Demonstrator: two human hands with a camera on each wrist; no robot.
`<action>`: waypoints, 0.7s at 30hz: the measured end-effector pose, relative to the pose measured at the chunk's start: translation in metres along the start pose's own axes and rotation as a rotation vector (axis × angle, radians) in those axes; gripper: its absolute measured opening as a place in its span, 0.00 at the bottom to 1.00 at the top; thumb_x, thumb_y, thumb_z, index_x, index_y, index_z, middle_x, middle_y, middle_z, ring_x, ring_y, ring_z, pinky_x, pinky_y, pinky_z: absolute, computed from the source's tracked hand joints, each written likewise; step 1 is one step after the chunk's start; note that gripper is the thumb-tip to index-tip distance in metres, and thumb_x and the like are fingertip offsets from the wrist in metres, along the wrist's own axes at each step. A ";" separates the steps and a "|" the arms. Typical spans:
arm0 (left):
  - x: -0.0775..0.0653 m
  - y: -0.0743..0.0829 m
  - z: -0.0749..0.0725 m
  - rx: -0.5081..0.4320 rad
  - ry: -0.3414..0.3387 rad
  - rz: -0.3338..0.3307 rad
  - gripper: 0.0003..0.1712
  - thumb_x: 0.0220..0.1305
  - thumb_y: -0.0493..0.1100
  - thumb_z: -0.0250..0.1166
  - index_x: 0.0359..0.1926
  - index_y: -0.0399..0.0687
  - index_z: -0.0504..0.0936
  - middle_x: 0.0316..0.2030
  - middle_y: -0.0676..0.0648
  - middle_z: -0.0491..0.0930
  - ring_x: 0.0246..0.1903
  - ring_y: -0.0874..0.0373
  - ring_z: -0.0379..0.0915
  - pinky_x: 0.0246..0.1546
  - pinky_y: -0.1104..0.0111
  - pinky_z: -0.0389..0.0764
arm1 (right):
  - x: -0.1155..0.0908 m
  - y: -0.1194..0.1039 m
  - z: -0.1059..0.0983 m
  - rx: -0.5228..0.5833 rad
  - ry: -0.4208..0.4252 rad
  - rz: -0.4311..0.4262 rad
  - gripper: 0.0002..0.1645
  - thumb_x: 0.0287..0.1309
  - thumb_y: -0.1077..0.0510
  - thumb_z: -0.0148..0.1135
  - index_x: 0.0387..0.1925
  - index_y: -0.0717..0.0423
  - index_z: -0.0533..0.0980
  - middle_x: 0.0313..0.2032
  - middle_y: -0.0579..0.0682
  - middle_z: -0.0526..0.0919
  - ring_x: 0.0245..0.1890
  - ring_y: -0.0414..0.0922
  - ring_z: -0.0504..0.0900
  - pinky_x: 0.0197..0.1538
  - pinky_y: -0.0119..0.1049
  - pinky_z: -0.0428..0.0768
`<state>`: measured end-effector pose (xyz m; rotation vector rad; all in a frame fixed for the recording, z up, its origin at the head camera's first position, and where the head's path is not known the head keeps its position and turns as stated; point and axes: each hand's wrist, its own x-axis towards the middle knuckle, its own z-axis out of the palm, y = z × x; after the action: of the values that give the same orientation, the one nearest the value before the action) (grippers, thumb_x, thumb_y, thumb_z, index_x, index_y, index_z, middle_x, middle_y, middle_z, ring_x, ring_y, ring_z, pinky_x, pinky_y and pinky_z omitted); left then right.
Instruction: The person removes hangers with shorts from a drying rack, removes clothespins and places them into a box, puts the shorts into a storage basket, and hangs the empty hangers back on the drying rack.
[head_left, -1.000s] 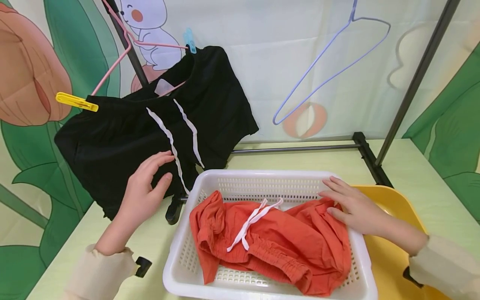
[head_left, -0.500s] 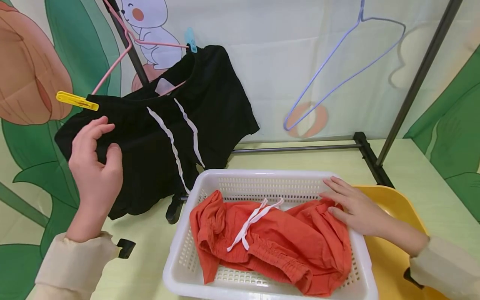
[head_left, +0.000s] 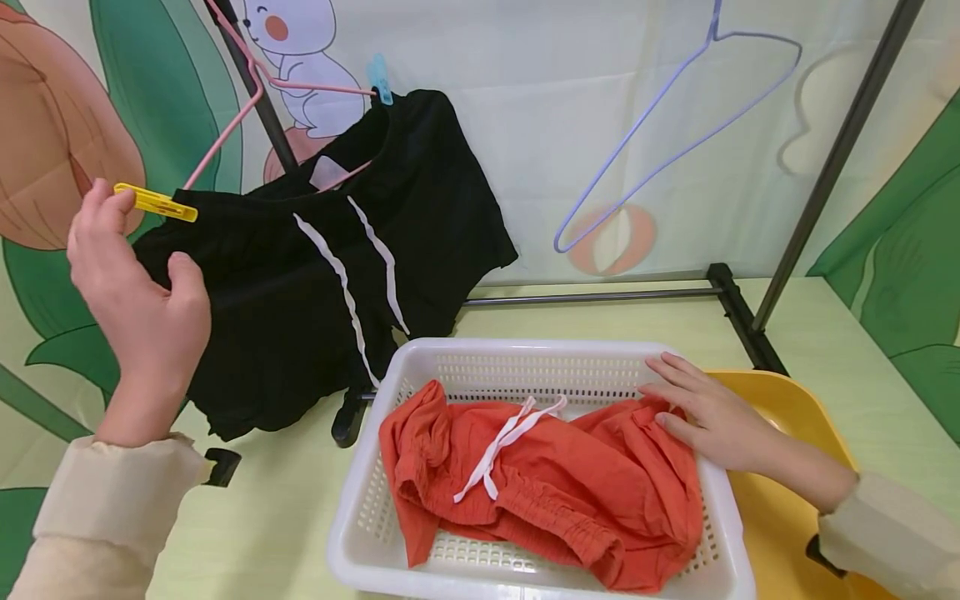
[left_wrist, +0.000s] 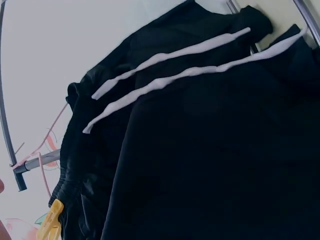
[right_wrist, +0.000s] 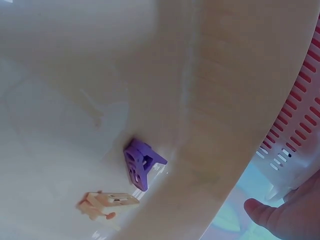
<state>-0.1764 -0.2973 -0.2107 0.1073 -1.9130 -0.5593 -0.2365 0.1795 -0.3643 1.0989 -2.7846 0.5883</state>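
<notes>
Black shorts (head_left: 300, 292) with white drawstrings hang from a pink hanger (head_left: 258, 83). A yellow clothespin (head_left: 161, 203) grips their waistband at the left, and a blue clothespin (head_left: 380, 80) grips it at the right. My left hand (head_left: 138, 292) is raised in front of the shorts' left side, fingertips right at the yellow clothespin's outer end, thumb apart from the fingers. In the left wrist view the yellow clothespin (left_wrist: 50, 220) shows at the lower left. My right hand (head_left: 712, 412) rests with extended fingers on the rim of a white basket (head_left: 352, 533) holding red shorts (head_left: 562, 467).
A yellow basin (head_left: 780, 533) stands right of the basket; in the right wrist view it holds a purple clothespin (right_wrist: 140, 162) and a pale orange one (right_wrist: 107, 202). A blue hanger (head_left: 637, 133) hangs at the back right, beside the black rack post (head_left: 840, 158).
My left hand has moved left and up, from the drawstrings to the yellow clothespin. The blue hanger has swung slightly. My right hand and the basket have stayed in place.
</notes>
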 end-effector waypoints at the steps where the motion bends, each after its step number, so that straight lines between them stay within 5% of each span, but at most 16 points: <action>1: 0.002 0.000 0.001 0.015 -0.008 -0.003 0.27 0.53 0.34 0.50 0.57 0.45 0.63 0.63 0.53 0.57 0.63 0.65 0.46 0.63 0.68 0.44 | 0.000 0.000 0.000 0.004 -0.001 -0.001 0.22 0.57 0.53 0.52 0.54 0.55 0.70 0.63 0.57 0.60 0.65 0.54 0.51 0.59 0.55 0.58; 14: 0.019 0.004 0.005 0.148 -0.104 -0.027 0.32 0.57 0.37 0.50 0.64 0.48 0.54 0.67 0.49 0.46 0.66 0.59 0.39 0.65 0.63 0.40 | 0.000 -0.001 -0.002 0.021 -0.013 0.004 0.23 0.58 0.53 0.52 0.54 0.56 0.70 0.63 0.57 0.60 0.65 0.54 0.50 0.58 0.57 0.58; 21: 0.025 -0.010 0.011 0.198 -0.197 -0.092 0.35 0.60 0.43 0.50 0.67 0.57 0.48 0.69 0.52 0.38 0.67 0.61 0.35 0.65 0.61 0.41 | 0.000 -0.002 -0.002 0.030 -0.019 0.014 0.23 0.58 0.53 0.52 0.54 0.56 0.70 0.63 0.56 0.59 0.65 0.55 0.50 0.59 0.57 0.57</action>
<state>-0.1987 -0.3106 -0.1971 0.2774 -2.1616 -0.4534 -0.2356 0.1790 -0.3616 1.0969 -2.8105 0.6261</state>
